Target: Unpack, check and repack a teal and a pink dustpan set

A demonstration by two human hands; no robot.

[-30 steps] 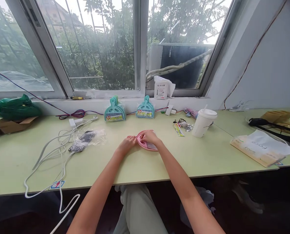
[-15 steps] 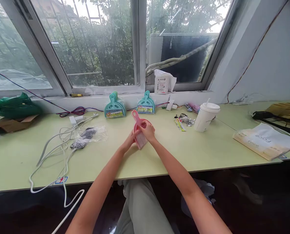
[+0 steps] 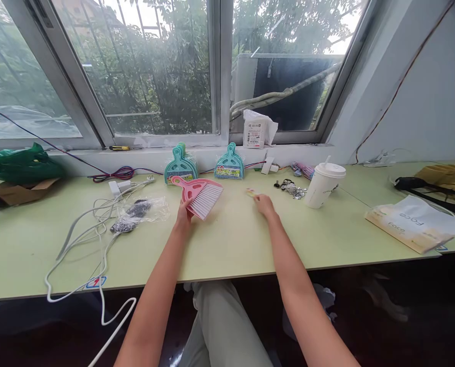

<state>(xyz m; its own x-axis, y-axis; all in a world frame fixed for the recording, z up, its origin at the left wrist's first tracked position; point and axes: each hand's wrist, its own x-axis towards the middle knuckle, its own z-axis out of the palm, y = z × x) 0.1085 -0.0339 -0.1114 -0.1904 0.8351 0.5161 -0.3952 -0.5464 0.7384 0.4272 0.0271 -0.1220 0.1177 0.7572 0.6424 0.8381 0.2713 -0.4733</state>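
Observation:
My left hand (image 3: 184,213) grips a pink dustpan-and-brush set (image 3: 192,190) by its lower left edge. The set is tilted, its handle pointing to the upper left and its pale bristles fanning to the right. Away to the right, my right hand (image 3: 264,206) is closed on the end of a small printed label strip (image 3: 251,192) just above the table. Behind the pink set stand a stack of wrapped teal dustpan sets (image 3: 180,164) and a smaller teal group (image 3: 229,162), both leaning on the wall below the window.
Keys and metal bits (image 3: 292,188) lie by a white lidded cup (image 3: 324,184). At left are white cables (image 3: 104,239), a plastic-wrapped dark item (image 3: 131,216) and a green bag (image 3: 24,164). A tissue pack (image 3: 413,223) rests on the right.
My right hand has left the pink set and picked up the label strip that lay near the keys. My left hand has moved the set left and turned it.

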